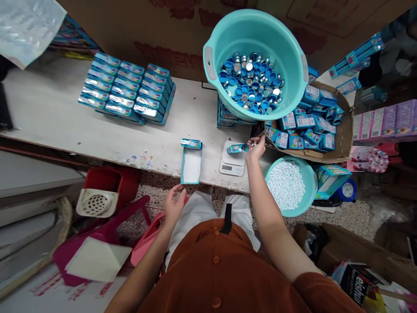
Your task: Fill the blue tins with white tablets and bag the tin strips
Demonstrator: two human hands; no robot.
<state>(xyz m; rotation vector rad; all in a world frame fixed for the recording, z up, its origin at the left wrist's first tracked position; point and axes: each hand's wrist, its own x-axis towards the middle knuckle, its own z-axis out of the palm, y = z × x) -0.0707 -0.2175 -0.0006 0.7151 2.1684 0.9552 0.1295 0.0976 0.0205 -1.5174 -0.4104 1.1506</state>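
Observation:
A white digital scale (233,158) stands near the table's front edge, a small blue printed box (237,148) lying on it. My right hand (256,148) is at the right end of that box, fingers curled around a few small white pieces (253,144). Whether the fingers touch the box I cannot tell. My left hand (174,203) is open at the table edge, just below a shallow display tray (192,167) with a white inside. One small blue box (192,143) stands at the tray's far end. To the right, a turquoise tub (313,191) holds many white pieces (286,184).
A large turquoise basin (224,37) with blue and silver caps (250,82) stands at the back. Filled display trays (130,89) are at left. A cardboard carton (345,126) of blue boxes lies at right. A red bin (127,182) and magenta stool (107,226) are below.

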